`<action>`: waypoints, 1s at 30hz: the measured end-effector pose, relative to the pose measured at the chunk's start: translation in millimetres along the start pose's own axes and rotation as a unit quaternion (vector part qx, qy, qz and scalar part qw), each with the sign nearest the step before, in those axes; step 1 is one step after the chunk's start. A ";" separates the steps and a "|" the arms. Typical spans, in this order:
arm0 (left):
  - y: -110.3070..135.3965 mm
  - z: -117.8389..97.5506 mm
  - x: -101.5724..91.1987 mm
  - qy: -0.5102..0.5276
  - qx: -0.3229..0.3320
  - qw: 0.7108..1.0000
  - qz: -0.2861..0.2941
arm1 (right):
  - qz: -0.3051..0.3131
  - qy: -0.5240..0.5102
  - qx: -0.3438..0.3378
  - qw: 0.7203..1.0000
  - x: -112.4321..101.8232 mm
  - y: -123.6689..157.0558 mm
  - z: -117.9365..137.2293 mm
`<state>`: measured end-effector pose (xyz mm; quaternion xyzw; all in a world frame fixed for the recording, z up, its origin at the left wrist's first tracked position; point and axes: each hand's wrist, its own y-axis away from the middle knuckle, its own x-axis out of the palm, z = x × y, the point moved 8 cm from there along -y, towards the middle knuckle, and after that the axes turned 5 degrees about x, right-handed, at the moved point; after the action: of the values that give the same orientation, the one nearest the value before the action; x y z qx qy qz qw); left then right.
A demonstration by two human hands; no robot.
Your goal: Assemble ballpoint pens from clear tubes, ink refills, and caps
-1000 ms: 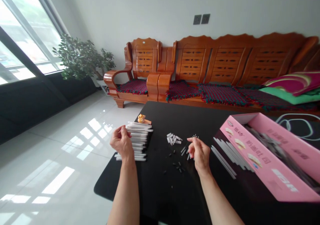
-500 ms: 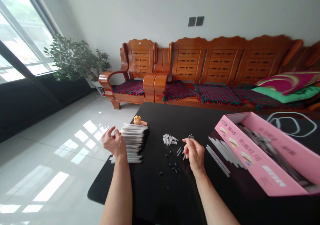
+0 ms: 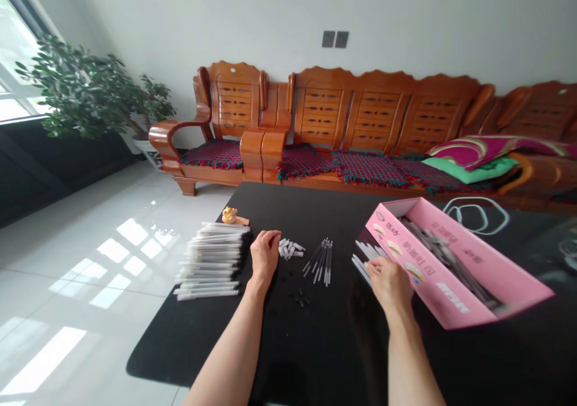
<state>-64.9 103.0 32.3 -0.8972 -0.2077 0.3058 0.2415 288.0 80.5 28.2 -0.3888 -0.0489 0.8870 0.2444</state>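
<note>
My left hand (image 3: 265, 254) is at the left edge of a small pile of white pen caps (image 3: 293, 251), its fingers drawn together; whether a cap is between them is hidden. My right hand (image 3: 391, 282) is closed at the near end of some clear pen barrels (image 3: 362, 267) beside the pink box, thumb and fingers pinching one. Between the hands lies a fan of dark pen refills (image 3: 321, 263). Small black plugs (image 3: 301, 299) are scattered in front of the caps. A stack of assembled-looking white pens (image 3: 214, 255) with black ends lies left of my left hand.
A pink box (image 3: 433, 267) full of grey, stick-like pieces stands on the right of the black table (image 3: 315, 358). A small orange figurine (image 3: 229, 215) sits behind the pens. White cord loops (image 3: 482, 216) lie behind the box. A wooden sofa (image 3: 324, 105) is beyond the table.
My left hand has moved right, from over the pen stack to the white caps. My right hand has gone from the refills to the clear barrels. The view has turned slightly right.
</note>
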 end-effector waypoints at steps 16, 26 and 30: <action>-0.2 13.1 15.2 -0.016 -0.005 0.999 0.052 | 0.009 0.188 -0.109 0.976 19.5 -5.1 -28.0; 3.8 -22.0 15.9 0.046 0.041 0.996 0.069 | 0.107 -0.125 0.025 0.986 23.8 -5.3 39.0; 12.1 -42.4 23.0 0.061 0.068 0.986 0.138 | 0.164 -0.362 0.107 0.912 64.3 13.0 61.7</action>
<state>-17.8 92.3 44.7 -0.9157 -0.0457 0.2944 0.2696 201.7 105.9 24.6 -0.0155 0.0254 0.9944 0.1014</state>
